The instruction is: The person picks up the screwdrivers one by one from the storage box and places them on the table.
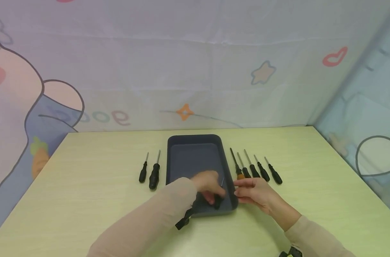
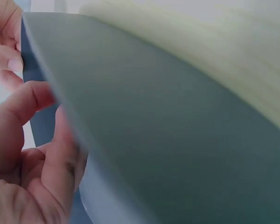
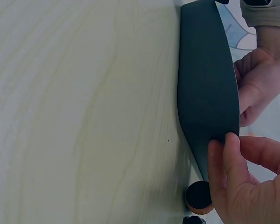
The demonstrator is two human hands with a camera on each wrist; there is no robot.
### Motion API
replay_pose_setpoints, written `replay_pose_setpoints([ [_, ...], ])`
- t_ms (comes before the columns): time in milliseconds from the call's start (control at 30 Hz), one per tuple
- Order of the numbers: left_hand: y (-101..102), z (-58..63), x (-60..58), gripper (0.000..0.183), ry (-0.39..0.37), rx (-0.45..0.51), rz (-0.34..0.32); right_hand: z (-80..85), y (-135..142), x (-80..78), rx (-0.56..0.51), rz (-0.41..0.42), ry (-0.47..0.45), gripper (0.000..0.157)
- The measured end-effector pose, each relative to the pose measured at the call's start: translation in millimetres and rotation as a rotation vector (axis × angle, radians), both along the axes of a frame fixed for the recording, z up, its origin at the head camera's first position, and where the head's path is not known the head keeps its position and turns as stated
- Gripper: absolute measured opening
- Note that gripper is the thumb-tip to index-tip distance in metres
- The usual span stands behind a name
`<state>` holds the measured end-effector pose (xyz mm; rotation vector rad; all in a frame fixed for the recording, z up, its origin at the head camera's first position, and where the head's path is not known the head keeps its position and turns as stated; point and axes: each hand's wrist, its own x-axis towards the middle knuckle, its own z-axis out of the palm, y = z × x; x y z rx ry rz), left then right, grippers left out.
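Note:
In the head view my left hand [image 1: 209, 185] reaches into a dark grey tray [image 1: 195, 140] and pinches a black-handled screwdriver [image 1: 218, 202] near its right wall. The thin shaft points away from me; the fingers cover part of the handle. Seen from the left wrist, the tray's near wall [image 2: 168, 112] hides much of this hand [image 2: 32, 154]. My right hand [image 1: 256, 193] holds the tray's right rim close to the near corner. From the right wrist, this hand's [image 3: 242, 172] fingertips lie against the outer wall and the rim.
Two black screwdrivers [image 1: 154, 176] lie left of the tray. To its right several more are lined up, including an orange-and-black one [image 1: 238, 171] near my right hand and a black one [image 1: 274, 174] farthest right. A printed cloth [image 1: 195, 71] hangs behind the pale wooden table [image 1: 111, 157].

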<state>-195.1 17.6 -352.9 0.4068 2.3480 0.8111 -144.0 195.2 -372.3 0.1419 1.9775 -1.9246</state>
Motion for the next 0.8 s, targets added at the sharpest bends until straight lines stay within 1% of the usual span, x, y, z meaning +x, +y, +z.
replay_pose_setpoints([
  [67, -3, 0.7, -0.9, 0.02, -0.034, 0.019, -0.002, 0.1, 0, 0.2, 0.001, 0.002, -0.003, 0.042],
  [133, -6, 0.8, -2.7, 0.017, -0.086, 0.052, -0.007, 0.2, 0, 0.5, 0.005, 0.008, -0.001, 0.043],
  [267, -13, -2.4, -8.6, 0.012, -0.223, 0.156, 0.018, 0.6, -1, 1.1, 0.011, 0.001, 0.0, 0.043],
  [367, -17, -4.4, -13.3, 0.01, -0.271, 0.231, 0.037, 0.4, -1, 0.8, 0.012, -0.002, 0.001, 0.042],
  [467, -20, -5.4, -17.6, 0.01, -0.276, 0.298, 0.05, -0.2, -1, 0.3, 0.006, -0.008, -0.003, 0.042],
  [567, -22, -3.7, -21.1, 0.007, -0.263, 0.359, 0.064, 0.0, -1, 0.4, 0.003, -0.015, -0.008, 0.042],
  [667, -23, 1.0, -23.9, 0.007, -0.235, 0.4, 0.086, 0.2, 0, 0.4, 0.008, -0.015, -0.007, 0.041],
  [800, -26, 9.2, -27.6, 0.013, -0.183, 0.432, 0.112, 0.9, 0, 0.3, 0.016, -0.015, -0.004, 0.042],
])
